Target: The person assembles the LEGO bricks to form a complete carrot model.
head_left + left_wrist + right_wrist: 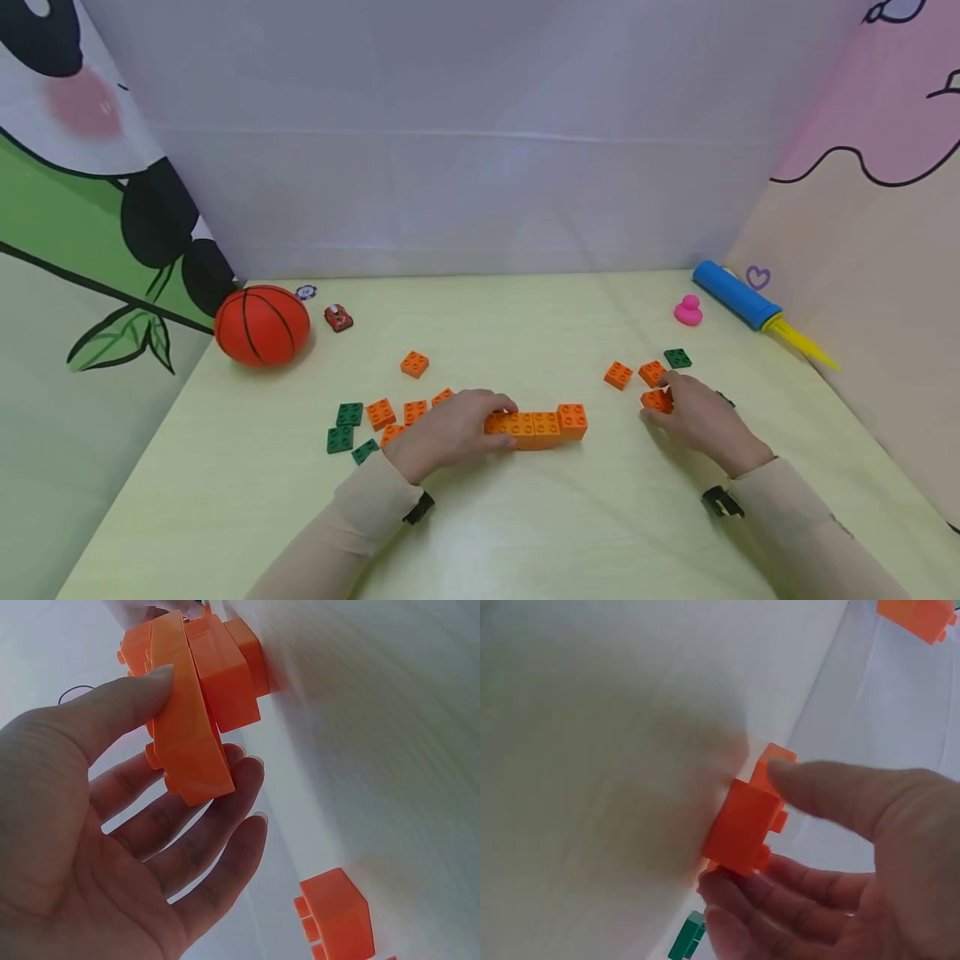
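A short row of orange building bricks (538, 425) is lying assembled at the middle of the pale yellow table (480, 533), so the build looks to be partly along: several bricks are already joined, while many loose ones are waiting on both sides. The left hand (450, 432) is holding the near-left end of that row, with the thumb on one face and the fingers (225, 825) curling under the other, as the left wrist view is showing. The right hand (701, 417) is working well apart from the row, off to its right, and is pinching a single orange brick (657, 401) between thumb and fingertips (735, 896); the right wrist view shows that brick sitting against the tabletop, so it does not seem to be lifted yet. Just beyond that hand two more orange bricks (633, 374) and a green brick (677, 358) are lying loose. To the left of the left hand a cluster of orange and green pieces (367, 423) is lying unused, with one orange brick (414, 363) farther back. By my judgement the pinched brick has yet to be carried across and pressed onto the row, and most loose pieces are remaining unplaced.
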Motion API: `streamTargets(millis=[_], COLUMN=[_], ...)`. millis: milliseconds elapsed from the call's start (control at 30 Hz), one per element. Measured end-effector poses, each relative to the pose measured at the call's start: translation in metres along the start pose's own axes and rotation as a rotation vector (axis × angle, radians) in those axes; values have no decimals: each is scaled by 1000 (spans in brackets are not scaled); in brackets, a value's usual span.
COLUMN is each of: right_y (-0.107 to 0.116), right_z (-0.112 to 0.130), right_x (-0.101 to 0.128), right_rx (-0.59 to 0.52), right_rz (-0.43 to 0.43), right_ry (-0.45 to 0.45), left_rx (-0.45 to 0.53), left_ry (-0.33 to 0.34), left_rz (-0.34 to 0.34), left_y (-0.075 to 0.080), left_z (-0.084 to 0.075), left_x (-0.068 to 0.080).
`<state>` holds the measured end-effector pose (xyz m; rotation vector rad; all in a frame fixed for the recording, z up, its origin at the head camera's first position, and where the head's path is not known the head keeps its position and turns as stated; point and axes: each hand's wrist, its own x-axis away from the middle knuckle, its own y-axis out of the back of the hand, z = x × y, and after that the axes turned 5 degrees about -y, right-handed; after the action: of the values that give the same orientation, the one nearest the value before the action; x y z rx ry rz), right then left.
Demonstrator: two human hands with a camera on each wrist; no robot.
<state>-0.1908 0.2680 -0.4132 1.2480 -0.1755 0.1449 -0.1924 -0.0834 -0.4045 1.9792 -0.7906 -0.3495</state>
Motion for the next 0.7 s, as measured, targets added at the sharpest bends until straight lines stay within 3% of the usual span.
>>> streamTargets(millis=[133, 267, 533, 700], right_y=[-1, -2, -9, -17], right_z=[1, 12, 57, 79], right_x=[-2, 1, 11, 13], right_rx=[-41, -179, -420, -462], right_rz=[0, -33, -150, -108], right_ry=[30, 119, 458, 598], left_rx=[-4, -4, -4, 1], left_ry=[-2, -9, -7, -10], left_rz=[4, 3, -2, -1], left_y=[1, 2, 1, 0], left_z=[-1, -1, 1, 0], left_x=[0, 0, -1, -1])
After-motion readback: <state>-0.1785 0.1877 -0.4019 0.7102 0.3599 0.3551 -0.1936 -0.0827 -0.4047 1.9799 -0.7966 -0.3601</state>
